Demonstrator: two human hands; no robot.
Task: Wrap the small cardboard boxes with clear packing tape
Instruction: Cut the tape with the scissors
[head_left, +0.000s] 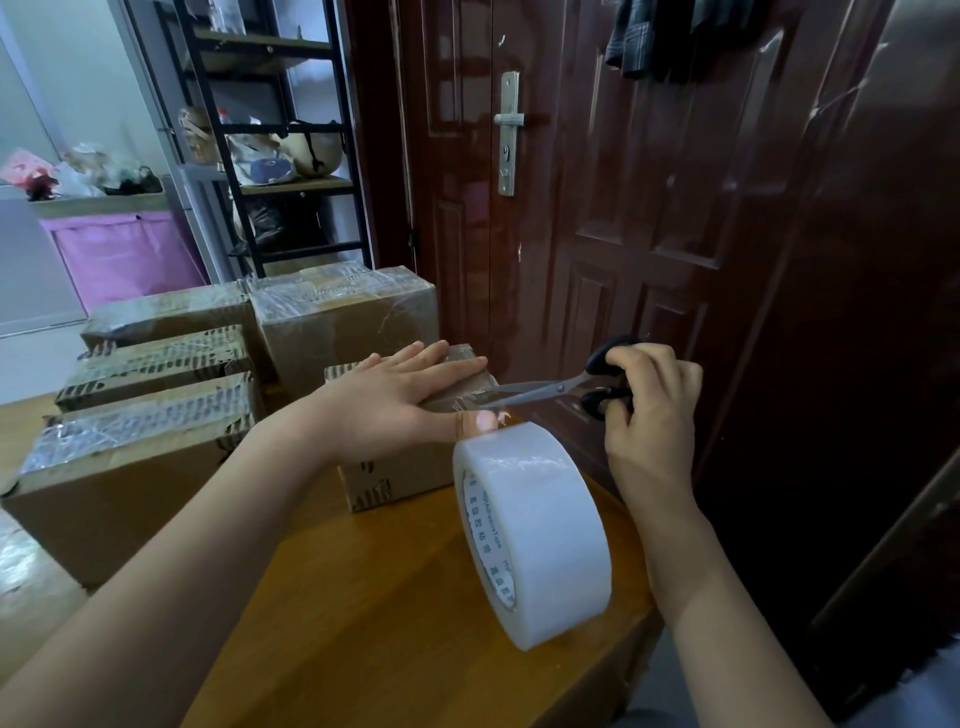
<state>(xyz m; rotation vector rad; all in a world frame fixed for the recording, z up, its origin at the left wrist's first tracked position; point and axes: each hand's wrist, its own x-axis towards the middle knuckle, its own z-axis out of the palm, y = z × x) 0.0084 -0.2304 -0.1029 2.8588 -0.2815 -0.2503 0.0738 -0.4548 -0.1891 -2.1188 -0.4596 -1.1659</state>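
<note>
Nearest, tape roll (540, 535) stands on edge near the right edge of the wooden table (363, 623), tape running up to the small box (410, 467) just behind it. Risk: once cut, the roll could tip or roll off that edge, nothing braces it. Left hand (395, 400) lies flat with straight fingers on the box top, thumb (475, 422) pressing the tape down at the box's right edge. Right hand (649, 415) grips scissors (540, 391), fingers through the black handles, blades parted around the tape right beside that thumb. Risk: a nicked thumb if the blades close too near; a slack strip could fold and stick to itself. Farther back, taped boxes (156, 364) are stacked along the left side; dark door (649, 208) beyond.
</note>
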